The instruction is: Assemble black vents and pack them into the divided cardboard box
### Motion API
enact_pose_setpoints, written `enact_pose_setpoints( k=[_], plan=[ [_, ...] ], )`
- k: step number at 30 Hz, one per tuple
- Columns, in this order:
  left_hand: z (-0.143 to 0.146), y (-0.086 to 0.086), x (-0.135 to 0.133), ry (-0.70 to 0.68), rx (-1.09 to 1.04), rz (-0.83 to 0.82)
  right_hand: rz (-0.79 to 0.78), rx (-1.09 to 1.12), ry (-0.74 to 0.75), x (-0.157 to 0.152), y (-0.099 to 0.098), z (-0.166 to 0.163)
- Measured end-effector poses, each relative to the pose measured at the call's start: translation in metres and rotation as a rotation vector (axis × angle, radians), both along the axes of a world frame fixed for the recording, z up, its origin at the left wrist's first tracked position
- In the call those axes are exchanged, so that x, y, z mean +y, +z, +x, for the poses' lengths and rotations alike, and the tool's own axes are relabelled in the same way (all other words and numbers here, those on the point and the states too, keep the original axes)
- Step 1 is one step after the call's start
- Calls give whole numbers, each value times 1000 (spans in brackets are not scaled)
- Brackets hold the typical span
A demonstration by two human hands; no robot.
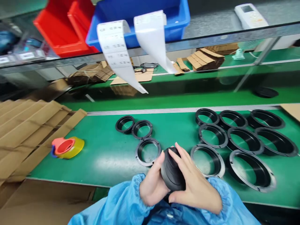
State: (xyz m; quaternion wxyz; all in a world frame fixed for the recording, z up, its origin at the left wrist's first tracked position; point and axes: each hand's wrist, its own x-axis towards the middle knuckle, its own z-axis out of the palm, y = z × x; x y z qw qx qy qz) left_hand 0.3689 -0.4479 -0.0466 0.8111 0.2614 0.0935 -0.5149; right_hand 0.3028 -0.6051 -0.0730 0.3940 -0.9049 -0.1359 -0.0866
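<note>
Between both hands I grip a black, rounded, ridged part [172, 172] in front of my body, above the near edge of the table. My left hand [153, 181] closes around its left side, with the thumb near the top. From the right, my right hand [191, 178] wraps it, fingers over the top and thumb low at the near side. The underside of the part is hidden by the hands. Just beyond my left hand lies a black flanged ring [148, 140], and a larger black ring [221, 162] lies beside my right hand.
Several more black rings [246, 140] stand in rows at the right, with two small ones [142, 122] behind. Coloured scoop-like plastic pieces [77, 148] and stacked cardboard [35, 131] are at left. Above, a shelf bears red [67, 28] and blue bins [173, 31] with hanging label strips [117, 50].
</note>
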Motion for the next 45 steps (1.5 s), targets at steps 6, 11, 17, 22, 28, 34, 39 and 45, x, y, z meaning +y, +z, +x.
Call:
enact_pose_setpoints(
  k=[6,11,17,22,28,34,39,45],
  plan=[
    [0,18,53,86,-397,385,57,31,14,30,6,16],
    [38,-2,94,499,-787,992,-137,-98,-198,61,2,55],
    [44,-29,100,404,-583,811,-433,-135,-215,94,-1,95],
    [23,-28,112,350,-531,712,-544,-121,-166,93,0,88],
    [-3,-27,122,269,-449,649,-596,-107,-96,91,-12,71],
    [-9,-26,132,296,-444,724,-682,-166,-49,90,-14,67],
    [-8,-24,151,386,-439,768,-402,-303,-40,83,36,65],
    [-8,-25,155,406,-471,806,-571,-216,9,95,-7,85]
  ],
)
